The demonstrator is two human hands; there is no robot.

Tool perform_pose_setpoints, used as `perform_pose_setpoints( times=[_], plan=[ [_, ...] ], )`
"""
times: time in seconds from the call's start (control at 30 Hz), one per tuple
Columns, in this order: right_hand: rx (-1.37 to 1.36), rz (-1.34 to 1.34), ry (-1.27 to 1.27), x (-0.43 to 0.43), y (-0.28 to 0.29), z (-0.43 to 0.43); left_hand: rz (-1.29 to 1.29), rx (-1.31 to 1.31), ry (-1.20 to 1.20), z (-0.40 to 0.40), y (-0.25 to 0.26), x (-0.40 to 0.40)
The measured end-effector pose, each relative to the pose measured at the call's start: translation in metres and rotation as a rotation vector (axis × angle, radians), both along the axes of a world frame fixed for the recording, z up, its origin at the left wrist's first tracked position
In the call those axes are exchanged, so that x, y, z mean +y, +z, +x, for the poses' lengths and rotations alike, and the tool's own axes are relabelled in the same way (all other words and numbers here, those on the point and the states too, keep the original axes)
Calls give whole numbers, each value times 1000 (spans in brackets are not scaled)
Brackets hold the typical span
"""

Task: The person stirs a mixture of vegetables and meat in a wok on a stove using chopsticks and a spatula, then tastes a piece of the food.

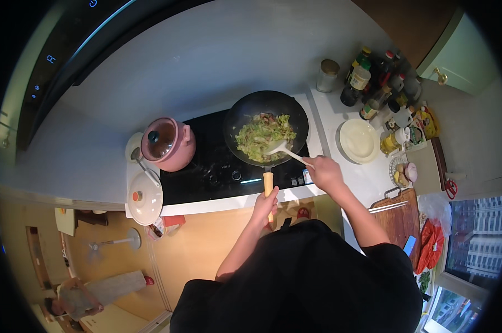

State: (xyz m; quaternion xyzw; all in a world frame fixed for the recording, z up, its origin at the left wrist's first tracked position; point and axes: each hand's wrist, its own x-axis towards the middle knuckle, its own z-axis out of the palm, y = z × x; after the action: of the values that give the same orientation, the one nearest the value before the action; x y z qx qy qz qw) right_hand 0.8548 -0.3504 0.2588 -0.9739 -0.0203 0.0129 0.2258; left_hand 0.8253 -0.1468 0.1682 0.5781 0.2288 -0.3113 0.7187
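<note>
A dark wok (267, 98) sits on the right side of the black glass cooktop (209, 162), with chopped green vegetables and reddish-brown bits (261, 133) inside. My left hand (265, 205) is closed round the wok's pale wooden handle (268, 183). Gripped in my right hand (326, 174) is a white spatula (290, 153), its blade resting among the vegetables at the wok's lower right. To the left on the cooktop stands a pink pot (180, 150) with a glass lid. Cream plates (359, 141), one on another, lie on the counter right of the wok.
Sauce bottles (357, 81), a lidded glass jar (328, 76) and an oil jug (394, 140) stand at the right. Nearer are a wooden cutting board (394, 220) with chopsticks and a red plastic bag (431, 245). A cream lid (145, 197) lies at left. Another person (80, 297) stands far lower left.
</note>
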Motion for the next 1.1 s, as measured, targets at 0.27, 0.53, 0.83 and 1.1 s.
perform_pose_setpoints(
  times=[0.27,0.53,0.83,1.1],
  plan=[
    [-105,322,-104,-32,13,-17,189,-143,-39,-12,36,-1],
    [-216,402,-81,-26,16,-21,162,-96,5,-18,33,-3],
    [-30,501,-214,-20,-3,-26,89,-132,39,5,-3,-10],
    [37,868,-147,-4,67,-32,83,-136,30,-3,-13,-11]
  ],
)
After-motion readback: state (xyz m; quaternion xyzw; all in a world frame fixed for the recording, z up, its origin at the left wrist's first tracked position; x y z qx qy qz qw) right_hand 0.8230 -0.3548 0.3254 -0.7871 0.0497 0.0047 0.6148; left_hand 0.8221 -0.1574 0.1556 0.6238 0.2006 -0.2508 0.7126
